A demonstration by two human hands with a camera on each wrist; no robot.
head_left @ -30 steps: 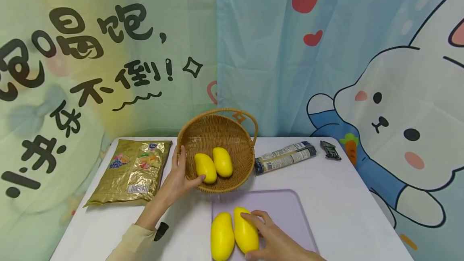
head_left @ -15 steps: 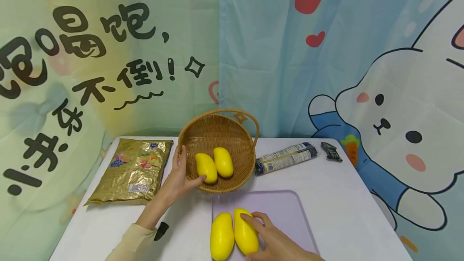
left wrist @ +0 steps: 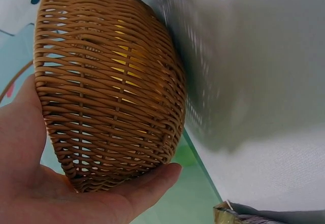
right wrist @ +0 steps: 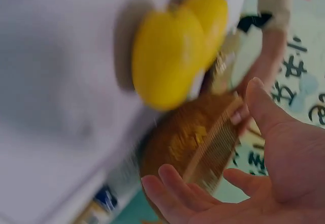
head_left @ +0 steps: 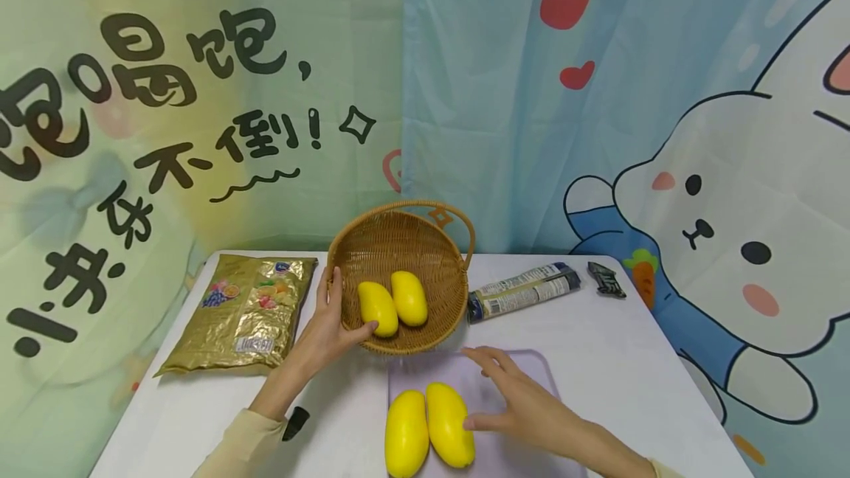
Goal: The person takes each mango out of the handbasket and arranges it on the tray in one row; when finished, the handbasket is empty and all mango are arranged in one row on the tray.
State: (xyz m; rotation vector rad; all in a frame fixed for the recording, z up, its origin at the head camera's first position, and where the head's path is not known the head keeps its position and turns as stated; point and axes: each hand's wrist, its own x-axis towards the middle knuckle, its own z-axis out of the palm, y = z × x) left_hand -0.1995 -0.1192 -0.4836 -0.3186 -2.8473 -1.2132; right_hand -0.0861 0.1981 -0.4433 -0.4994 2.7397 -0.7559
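My left hand (head_left: pixel 324 334) holds the left side of a brown wicker basket (head_left: pixel 392 238), thumb at the front rim; the left wrist view shows the woven wall (left wrist: pixel 109 92) between thumb and fingers. The basket tilts toward me, with two yellow mangoes (head_left: pixel 377 308) lying inside. Two more mangoes lie side by side on a pale purple tray (head_left: pixel 527 367): a left mango (head_left: pixel 407 434) and a right mango (head_left: pixel 451 425). Just right of that pair, my right hand (head_left: pixel 527 404) hovers over the tray, fingers spread and holding nothing. The right wrist view shows its empty palm (right wrist: pixel 299 163).
A gold foil bag (head_left: pixel 242 316) with fruit pictures lies left of the basket. To the right are a long dark-ended packet (head_left: pixel 523 290) and a small black wrapped piece (head_left: pixel 606 279). A printed curtain (head_left: pixel 478 94) hangs behind the white table (head_left: pixel 637 389).
My right hand has let go of the right mango on the tray, lifting off and moving right with its fingers opening out. My left hand and the basket stay put.
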